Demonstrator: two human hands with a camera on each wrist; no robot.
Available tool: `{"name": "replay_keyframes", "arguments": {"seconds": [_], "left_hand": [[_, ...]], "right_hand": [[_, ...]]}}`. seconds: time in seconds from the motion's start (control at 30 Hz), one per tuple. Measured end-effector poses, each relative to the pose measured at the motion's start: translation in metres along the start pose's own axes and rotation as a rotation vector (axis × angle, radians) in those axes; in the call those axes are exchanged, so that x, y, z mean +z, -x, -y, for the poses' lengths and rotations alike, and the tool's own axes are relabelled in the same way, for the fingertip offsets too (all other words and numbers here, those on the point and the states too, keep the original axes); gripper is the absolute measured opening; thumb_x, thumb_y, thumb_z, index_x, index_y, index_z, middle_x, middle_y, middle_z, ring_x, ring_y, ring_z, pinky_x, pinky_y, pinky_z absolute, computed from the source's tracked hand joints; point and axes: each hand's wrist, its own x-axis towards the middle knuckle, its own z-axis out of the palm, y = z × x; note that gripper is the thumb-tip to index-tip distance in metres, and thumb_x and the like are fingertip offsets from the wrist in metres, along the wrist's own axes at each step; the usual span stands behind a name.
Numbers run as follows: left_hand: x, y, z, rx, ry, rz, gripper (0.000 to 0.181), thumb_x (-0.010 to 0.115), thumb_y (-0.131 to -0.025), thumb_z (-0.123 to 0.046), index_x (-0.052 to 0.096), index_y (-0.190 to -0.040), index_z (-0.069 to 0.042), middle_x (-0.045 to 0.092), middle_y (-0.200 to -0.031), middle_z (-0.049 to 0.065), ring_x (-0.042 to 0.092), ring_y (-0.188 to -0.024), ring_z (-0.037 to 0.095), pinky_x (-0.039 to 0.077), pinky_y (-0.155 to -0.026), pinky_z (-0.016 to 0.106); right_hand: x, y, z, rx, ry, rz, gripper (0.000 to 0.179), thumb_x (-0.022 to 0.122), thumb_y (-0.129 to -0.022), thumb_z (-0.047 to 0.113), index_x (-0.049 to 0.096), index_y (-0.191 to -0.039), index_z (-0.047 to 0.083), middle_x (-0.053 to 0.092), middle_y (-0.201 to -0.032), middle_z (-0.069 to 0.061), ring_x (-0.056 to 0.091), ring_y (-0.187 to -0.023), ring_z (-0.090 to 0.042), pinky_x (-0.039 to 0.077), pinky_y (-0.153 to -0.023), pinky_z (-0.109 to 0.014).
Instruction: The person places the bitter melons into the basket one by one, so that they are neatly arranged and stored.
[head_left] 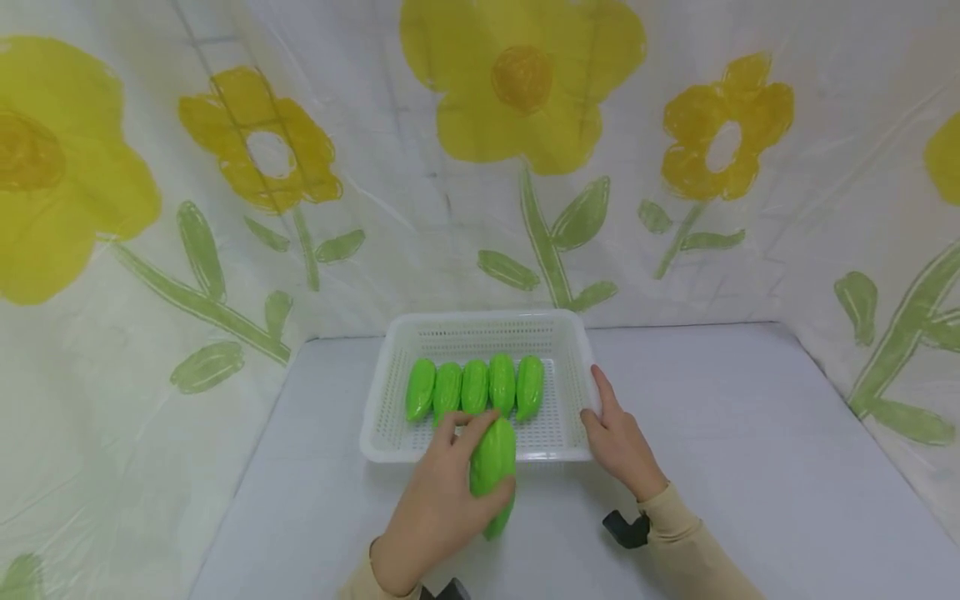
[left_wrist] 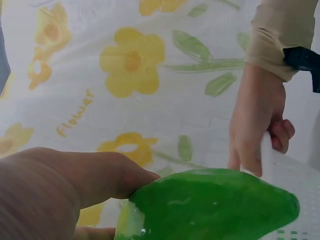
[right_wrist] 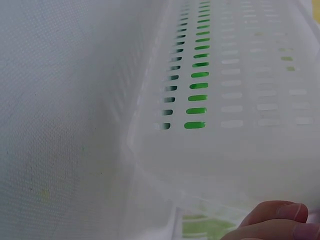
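Note:
My left hand (head_left: 438,500) holds a glossy green toy vegetable (head_left: 493,458), long, ridged and tapered, over the near edge of a white plastic basket (head_left: 551,456). Up close in the left wrist view, the thumb (left_wrist: 107,175) presses the wide end of the vegetable (left_wrist: 210,205). Several similar green vegetables (head_left: 475,385) lie side by side in the basket. My right hand (head_left: 622,446) grips the basket's right rim, fingers on both sides of it. Fingertips (right_wrist: 280,220) show beside the basket wall (right_wrist: 225,155) in the right wrist view.
The basket stands on a white-covered table (head_left: 697,400), close to the back. A curtain (head_left: 390,233) printed with yellow flowers hangs behind and along both sides. Dark straps or mounts (head_left: 627,530) sit at the wrists.

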Motion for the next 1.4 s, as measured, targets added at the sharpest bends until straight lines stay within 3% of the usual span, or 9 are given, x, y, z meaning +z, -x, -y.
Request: {"name": "replay_keyframes", "arguments": {"seconds": [0.23,0.37,0.5,0.67,0.9,1.07,1.27,1.4], "left_hand": [[-0.018,-0.023,-0.004,0.052,-0.061,-0.091,0.073,0.082,-0.082,-0.027,0.057,-0.148,-0.01,0.054,-0.131,0.015,0.063,-0.093,0.023,0.058,-0.076,0.035],[-0.022,-0.039,-0.01,0.06,-0.053,-0.069,0.072,0.082,-0.084,-0.03,0.057,-0.149,-0.011,0.054,-0.131,0.015,0.061,-0.096,0.022,0.056,-0.075,0.033],[-0.017,-0.071,-0.014,0.073,-0.064,-0.011,0.069,0.079,-0.087,-0.032,0.056,-0.149,-0.012,0.055,-0.131,0.017,0.061,-0.092,0.021,0.055,-0.072,0.032],[0.0,-0.119,-0.016,0.046,-0.102,0.114,0.071,0.074,-0.091,-0.035,0.05,-0.154,-0.011,0.052,-0.133,0.02,0.063,-0.089,0.023,0.058,-0.072,0.035],[0.035,-0.172,-0.01,-0.02,-0.143,0.284,0.076,0.072,-0.093,-0.039,0.043,-0.158,-0.011,0.047,-0.139,0.024,0.064,-0.098,0.029,0.059,-0.088,0.043],[0.065,-0.191,0.002,-0.049,-0.186,0.367,0.077,0.073,-0.094,-0.04,0.042,-0.159,-0.014,0.045,-0.146,0.024,0.065,-0.101,0.031,0.059,-0.088,0.043],[0.091,-0.204,0.013,-0.042,-0.251,0.402,0.076,0.075,-0.092,-0.04,0.046,-0.157,-0.012,0.044,-0.152,0.025,0.066,-0.109,0.031,0.059,-0.091,0.043],[0.107,-0.21,0.017,-0.034,-0.292,0.418,0.075,0.076,-0.091,-0.04,0.049,-0.155,-0.011,0.048,-0.147,0.023,0.066,-0.105,0.028,0.059,-0.087,0.04]], "right_hand": [[-0.001,0.001,0.0,0.006,-0.006,0.002,0.071,0.043,-0.106,0.018,0.01,-0.169,0.015,0.055,-0.146,-0.032,0.064,-0.083,-0.026,0.048,-0.064,-0.034],[-0.001,0.001,0.002,0.008,-0.013,0.003,0.07,0.044,-0.107,0.019,0.011,-0.169,0.014,0.055,-0.146,-0.033,0.063,-0.082,-0.026,0.047,-0.062,-0.033],[-0.003,0.002,0.003,0.006,-0.01,-0.004,0.07,0.044,-0.106,0.018,0.012,-0.168,0.014,0.055,-0.146,-0.033,0.064,-0.085,-0.027,0.047,-0.064,-0.034],[-0.005,0.003,0.003,0.01,-0.014,0.005,0.07,0.044,-0.107,0.018,0.012,-0.168,0.015,0.056,-0.144,-0.034,0.065,-0.083,-0.026,0.047,-0.061,-0.034],[-0.002,0.003,0.003,0.012,-0.006,0.003,0.069,0.044,-0.107,0.019,0.012,-0.169,0.016,0.054,-0.146,-0.035,0.064,-0.083,-0.025,0.048,-0.062,-0.034],[-0.002,0.003,0.002,0.022,-0.01,0.008,0.068,0.043,-0.108,0.02,0.012,-0.169,0.017,0.054,-0.147,-0.034,0.064,-0.083,-0.026,0.049,-0.064,-0.035],[-0.001,0.002,0.002,0.008,0.008,-0.009,0.068,0.045,-0.108,0.02,0.014,-0.168,0.017,0.054,-0.147,-0.033,0.064,-0.084,-0.026,0.049,-0.066,-0.036],[-0.002,0.002,0.001,-0.004,0.021,-0.027,0.069,0.046,-0.107,0.018,0.015,-0.168,0.016,0.054,-0.146,-0.035,0.064,-0.085,-0.026,0.052,-0.072,-0.042]]}}
